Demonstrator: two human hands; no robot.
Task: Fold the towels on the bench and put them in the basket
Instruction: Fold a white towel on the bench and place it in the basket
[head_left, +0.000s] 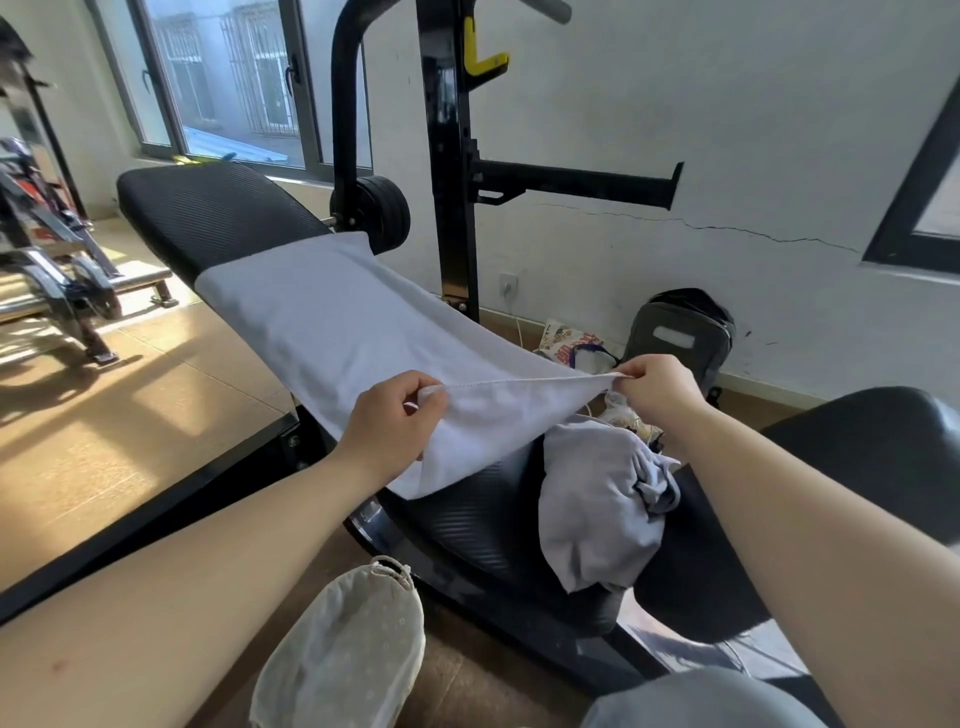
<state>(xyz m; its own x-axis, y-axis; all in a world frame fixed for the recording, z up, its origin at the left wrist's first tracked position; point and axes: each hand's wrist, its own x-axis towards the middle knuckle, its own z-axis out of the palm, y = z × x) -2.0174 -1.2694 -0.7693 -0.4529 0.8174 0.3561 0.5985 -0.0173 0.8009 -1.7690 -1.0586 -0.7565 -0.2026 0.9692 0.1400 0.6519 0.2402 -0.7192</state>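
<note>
A pale grey-white towel (332, 312) lies spread along the black padded bench (208, 213), its far end flat on the backrest. My left hand (389, 421) pinches the near left corner, and my right hand (657, 387) pinches the near right corner. Between them the stitched hem is pulled taut and lifted above the seat. A second towel (597, 499), grey and crumpled, sits in a heap on the seat just below my right hand. The soft fabric basket (348, 649), light with a dotted pattern, stands open on the floor at the bench's near side.
A black rack upright (452, 171) with a yellow hook (480, 52) and a weight plate (382, 210) stands behind the bench. A grey backpack (680, 332) and a printed bag (571, 345) lie by the wall. An exercise machine (47, 249) stands at the left.
</note>
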